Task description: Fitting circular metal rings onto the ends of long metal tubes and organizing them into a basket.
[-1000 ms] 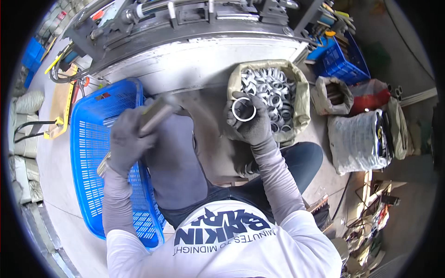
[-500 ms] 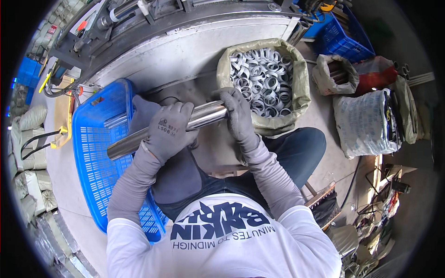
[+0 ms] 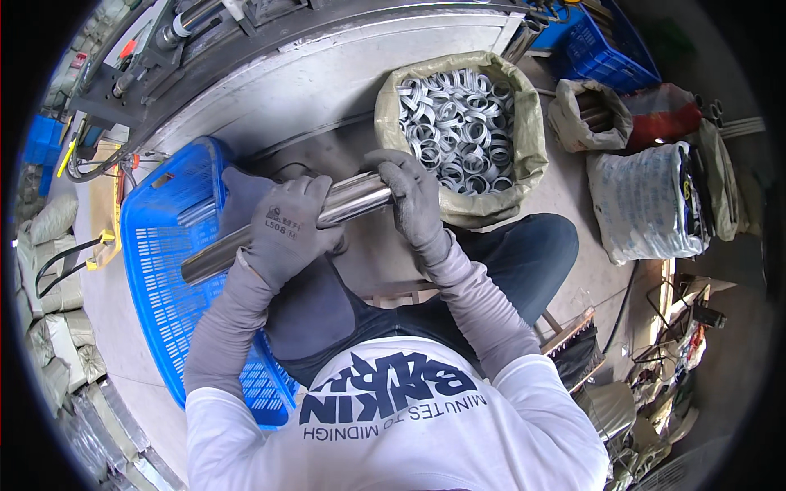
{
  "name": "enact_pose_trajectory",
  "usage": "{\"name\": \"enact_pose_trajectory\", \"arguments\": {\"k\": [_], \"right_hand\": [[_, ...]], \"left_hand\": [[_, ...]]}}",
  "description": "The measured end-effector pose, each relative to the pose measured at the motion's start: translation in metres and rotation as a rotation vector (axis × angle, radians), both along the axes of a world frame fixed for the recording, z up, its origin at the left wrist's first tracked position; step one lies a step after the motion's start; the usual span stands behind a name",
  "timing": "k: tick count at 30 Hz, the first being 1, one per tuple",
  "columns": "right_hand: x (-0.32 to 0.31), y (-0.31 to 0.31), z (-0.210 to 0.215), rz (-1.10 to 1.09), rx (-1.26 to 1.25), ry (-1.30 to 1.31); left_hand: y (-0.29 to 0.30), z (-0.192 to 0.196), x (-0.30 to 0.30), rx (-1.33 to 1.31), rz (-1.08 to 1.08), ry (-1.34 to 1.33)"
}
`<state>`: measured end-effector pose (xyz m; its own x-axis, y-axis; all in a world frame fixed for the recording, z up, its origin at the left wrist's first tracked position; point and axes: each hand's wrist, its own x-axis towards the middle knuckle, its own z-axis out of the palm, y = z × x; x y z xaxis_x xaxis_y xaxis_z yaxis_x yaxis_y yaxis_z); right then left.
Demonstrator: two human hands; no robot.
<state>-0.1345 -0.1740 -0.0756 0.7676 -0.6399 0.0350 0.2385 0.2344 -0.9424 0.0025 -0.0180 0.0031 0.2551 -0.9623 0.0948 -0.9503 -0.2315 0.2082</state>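
Note:
Both my hands, in grey gloves, hold one shiny metal tube (image 3: 354,201) that slants across my lap, its lower left end open and lying above the blue basket (image 3: 155,270). My left hand (image 3: 293,222) wraps round the middle of the tube. My right hand (image 3: 407,196) closes over the upper right end, so that end is hidden. Just beyond my right hand stands a woven sack (image 3: 524,192) full of loose metal rings (image 3: 458,135). More metal tubes (image 3: 199,213) lie in the blue basket on my left.
A grey machine bench (image 3: 344,69) runs along the far side. To the right are a white sack of dark tubes (image 3: 591,135), a plump white bag (image 3: 639,204) and a blue crate (image 3: 602,61). Wrapped bundles (image 3: 61,327) are stacked at the left.
The tube and both hands have shifted slightly left in the picture, and the sack and bench sit a little higher. My grip on the tube looks the same.

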Motion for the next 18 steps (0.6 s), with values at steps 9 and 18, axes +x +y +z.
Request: {"name": "enact_pose_trajectory", "arguments": {"k": [9, 18], "right_hand": [[0.018, 0.029, -0.007, -0.245, -0.216, 0.172], [0.019, -0.031, -0.059, -0.372, -0.501, 0.028]], "left_hand": [[0.001, 0.002, -0.004, 0.074, 0.014, -0.047], [0.019, 0.000, -0.033, -0.587, -0.269, 0.160]]}}
